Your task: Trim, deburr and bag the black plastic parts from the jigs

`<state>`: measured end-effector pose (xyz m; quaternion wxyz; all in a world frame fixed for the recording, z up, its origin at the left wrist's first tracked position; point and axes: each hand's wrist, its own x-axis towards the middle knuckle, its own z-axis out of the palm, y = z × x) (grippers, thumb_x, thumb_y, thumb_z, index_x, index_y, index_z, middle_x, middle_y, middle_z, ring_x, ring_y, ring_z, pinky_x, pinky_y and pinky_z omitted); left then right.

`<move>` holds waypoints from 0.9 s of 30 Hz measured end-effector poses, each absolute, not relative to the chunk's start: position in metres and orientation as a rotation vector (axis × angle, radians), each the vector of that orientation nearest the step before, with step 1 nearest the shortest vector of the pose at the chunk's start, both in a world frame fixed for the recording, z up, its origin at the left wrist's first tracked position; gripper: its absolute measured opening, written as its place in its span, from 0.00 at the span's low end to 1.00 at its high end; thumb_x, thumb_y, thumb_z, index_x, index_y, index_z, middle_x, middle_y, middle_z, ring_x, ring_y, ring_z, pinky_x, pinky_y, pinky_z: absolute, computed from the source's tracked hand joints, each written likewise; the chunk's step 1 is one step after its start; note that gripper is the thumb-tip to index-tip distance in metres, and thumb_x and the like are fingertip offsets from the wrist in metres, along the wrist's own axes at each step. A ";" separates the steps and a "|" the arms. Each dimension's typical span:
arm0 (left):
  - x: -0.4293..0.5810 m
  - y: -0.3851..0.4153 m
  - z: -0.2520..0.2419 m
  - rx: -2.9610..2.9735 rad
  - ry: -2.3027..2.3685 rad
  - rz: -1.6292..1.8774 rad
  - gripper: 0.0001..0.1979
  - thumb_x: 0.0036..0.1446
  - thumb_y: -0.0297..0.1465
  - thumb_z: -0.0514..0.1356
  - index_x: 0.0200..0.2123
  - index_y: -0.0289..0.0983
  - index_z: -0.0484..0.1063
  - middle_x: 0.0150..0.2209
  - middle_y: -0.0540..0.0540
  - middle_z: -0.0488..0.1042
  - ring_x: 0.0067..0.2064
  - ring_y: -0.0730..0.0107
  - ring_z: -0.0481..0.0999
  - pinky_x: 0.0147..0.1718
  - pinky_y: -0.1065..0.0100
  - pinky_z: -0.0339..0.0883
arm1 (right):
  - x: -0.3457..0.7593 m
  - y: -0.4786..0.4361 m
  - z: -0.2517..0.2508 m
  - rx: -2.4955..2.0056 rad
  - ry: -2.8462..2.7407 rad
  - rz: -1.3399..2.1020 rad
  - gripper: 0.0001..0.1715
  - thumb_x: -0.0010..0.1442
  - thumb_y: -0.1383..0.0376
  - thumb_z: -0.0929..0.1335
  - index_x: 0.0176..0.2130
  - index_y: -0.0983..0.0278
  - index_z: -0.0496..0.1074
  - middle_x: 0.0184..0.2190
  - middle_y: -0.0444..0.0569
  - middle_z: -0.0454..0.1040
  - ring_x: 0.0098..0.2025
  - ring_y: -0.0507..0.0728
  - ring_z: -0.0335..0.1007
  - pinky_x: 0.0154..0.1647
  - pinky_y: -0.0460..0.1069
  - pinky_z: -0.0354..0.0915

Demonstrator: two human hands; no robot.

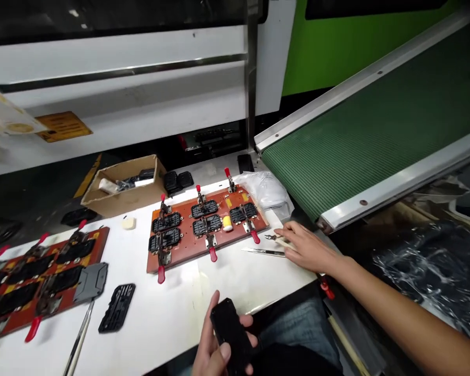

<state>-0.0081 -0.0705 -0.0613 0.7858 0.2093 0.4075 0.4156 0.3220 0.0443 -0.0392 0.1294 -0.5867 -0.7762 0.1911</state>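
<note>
My left hand [207,347] is wrapped round a black rectangular plastic part [232,334], held near the table's front edge. At the table's right end, my right hand [303,245] has its fingers closed on the pale handles of small cutting pliers [272,237]. The pliers' jaws point left. Just below them lies a slim metal tool, apparently tweezers [264,251], with its far end by my fingers. Left of that hand sits a red-brown fixture board [188,250] with red-handled toggle clamps and several black plastic parts [206,224] on it.
A second clamp board [97,245] stands at left, with a grey panel [92,282] on its corner. A loose black part [117,308] and metal tweezers [80,337] lie nearby. Behind are a cardboard box [113,203] and plastic bag [266,193]; a green conveyor [356,136] rises right.
</note>
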 end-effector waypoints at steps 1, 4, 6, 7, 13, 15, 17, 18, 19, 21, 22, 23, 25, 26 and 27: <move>-0.010 -0.071 -0.059 0.449 0.859 0.920 0.50 0.60 0.44 0.68 0.76 0.56 0.40 0.55 0.36 0.79 0.46 0.48 0.82 0.30 0.61 0.75 | 0.312 0.032 -0.034 -1.599 -2.271 0.606 0.32 0.64 0.69 0.65 0.66 0.66 0.68 0.56 0.59 0.69 0.55 0.63 0.70 0.61 0.59 0.69; -0.015 -0.072 -0.052 0.427 0.803 0.984 0.46 0.64 0.42 0.65 0.76 0.53 0.41 0.56 0.34 0.79 0.47 0.49 0.82 0.30 0.65 0.73 | 0.277 -0.004 -0.014 -1.219 -2.344 0.759 0.31 0.68 0.66 0.66 0.68 0.60 0.66 0.53 0.55 0.69 0.50 0.60 0.72 0.54 0.55 0.72; -0.020 -0.070 -0.050 0.420 0.759 1.014 0.46 0.62 0.39 0.66 0.76 0.53 0.45 0.54 0.37 0.79 0.47 0.49 0.83 0.31 0.65 0.75 | 0.252 -0.018 0.002 -1.086 -2.429 0.780 0.29 0.69 0.62 0.68 0.68 0.57 0.66 0.52 0.54 0.69 0.49 0.60 0.72 0.50 0.55 0.73; -0.023 -0.068 -0.050 0.413 0.738 1.022 0.46 0.61 0.38 0.68 0.75 0.55 0.47 0.54 0.39 0.79 0.44 0.52 0.84 0.31 0.64 0.76 | 0.240 -0.021 0.009 -1.050 -2.469 0.767 0.28 0.70 0.60 0.69 0.66 0.57 0.67 0.53 0.54 0.69 0.50 0.61 0.72 0.50 0.55 0.73; -0.034 -0.072 -0.048 0.383 0.718 1.096 0.45 0.60 0.41 0.68 0.75 0.57 0.50 0.57 0.41 0.78 0.38 0.57 0.84 0.29 0.63 0.78 | 0.190 -0.015 0.033 -0.925 -2.566 0.568 0.19 0.70 0.56 0.69 0.57 0.59 0.75 0.49 0.56 0.73 0.49 0.67 0.70 0.47 0.61 0.69; -0.036 -0.077 -0.047 0.381 0.742 1.123 0.46 0.59 0.42 0.69 0.75 0.57 0.49 0.58 0.41 0.77 0.38 0.57 0.84 0.28 0.63 0.78 | 0.180 -0.013 0.035 -0.895 -2.580 0.515 0.16 0.70 0.57 0.69 0.54 0.60 0.76 0.47 0.55 0.73 0.47 0.67 0.70 0.45 0.61 0.67; -0.037 -0.082 -0.046 0.375 0.766 1.123 0.48 0.58 0.43 0.69 0.75 0.58 0.47 0.60 0.41 0.76 0.37 0.59 0.84 0.27 0.65 0.77 | 0.171 -0.012 0.035 -0.860 -2.597 0.474 0.13 0.69 0.60 0.69 0.50 0.61 0.77 0.45 0.56 0.74 0.46 0.67 0.69 0.45 0.61 0.65; -0.038 -0.083 -0.047 0.374 0.778 1.122 0.49 0.58 0.44 0.69 0.76 0.59 0.46 0.61 0.41 0.75 0.37 0.58 0.84 0.26 0.66 0.77 | 0.167 -0.012 0.035 -0.846 -2.609 0.460 0.12 0.68 0.62 0.69 0.49 0.62 0.77 0.45 0.56 0.74 0.45 0.67 0.69 0.44 0.61 0.65; -0.038 -0.084 -0.047 0.374 0.789 1.121 0.49 0.58 0.44 0.69 0.76 0.59 0.45 0.63 0.40 0.74 0.38 0.57 0.84 0.25 0.66 0.76 | 0.163 -0.013 0.034 -0.837 -2.621 0.451 0.11 0.67 0.63 0.69 0.49 0.62 0.77 0.44 0.56 0.74 0.45 0.67 0.69 0.44 0.61 0.64; -0.037 -0.085 -0.047 0.376 0.817 1.132 0.50 0.59 0.46 0.68 0.76 0.59 0.44 0.66 0.40 0.71 0.44 0.51 0.84 0.24 0.66 0.75 | 0.157 -0.015 0.033 -0.842 -2.634 0.444 0.12 0.66 0.65 0.69 0.49 0.63 0.77 0.42 0.56 0.74 0.44 0.67 0.69 0.43 0.60 0.63; -0.037 -0.085 -0.047 0.379 0.830 1.142 0.50 0.59 0.47 0.68 0.76 0.58 0.44 0.67 0.41 0.70 0.49 0.46 0.84 0.26 0.65 0.76 | 0.154 -0.017 0.032 -0.851 -2.633 0.442 0.12 0.66 0.65 0.69 0.48 0.63 0.77 0.41 0.56 0.74 0.44 0.67 0.69 0.43 0.60 0.63; -0.036 -0.085 -0.047 0.383 0.842 1.154 0.50 0.58 0.47 0.68 0.76 0.57 0.44 0.67 0.41 0.70 0.54 0.43 0.81 0.30 0.62 0.78 | 0.152 -0.018 0.032 -0.864 -2.628 0.438 0.12 0.66 0.66 0.69 0.48 0.64 0.78 0.41 0.56 0.74 0.44 0.67 0.69 0.43 0.60 0.63; -0.036 -0.086 -0.046 0.392 0.859 1.172 0.51 0.58 0.47 0.69 0.77 0.55 0.45 0.66 0.41 0.71 0.62 0.39 0.76 0.42 0.54 0.80 | 0.148 -0.021 0.031 -0.890 -2.609 0.410 0.12 0.66 0.66 0.69 0.48 0.65 0.78 0.42 0.57 0.75 0.44 0.68 0.69 0.43 0.61 0.62; -0.036 -0.086 -0.047 0.395 0.865 1.176 0.51 0.57 0.47 0.69 0.77 0.53 0.46 0.66 0.41 0.72 0.64 0.38 0.74 0.48 0.51 0.79 | 0.147 -0.022 0.031 -0.899 -2.603 0.385 0.11 0.66 0.66 0.69 0.47 0.65 0.78 0.43 0.58 0.75 0.44 0.68 0.69 0.43 0.61 0.62; -0.036 -0.086 -0.047 0.395 0.870 1.175 0.51 0.57 0.48 0.69 0.77 0.53 0.47 0.65 0.40 0.72 0.64 0.38 0.73 0.50 0.49 0.78 | 0.146 -0.022 0.031 -0.906 -2.601 0.354 0.10 0.66 0.66 0.69 0.46 0.66 0.78 0.42 0.58 0.75 0.44 0.68 0.68 0.42 0.61 0.62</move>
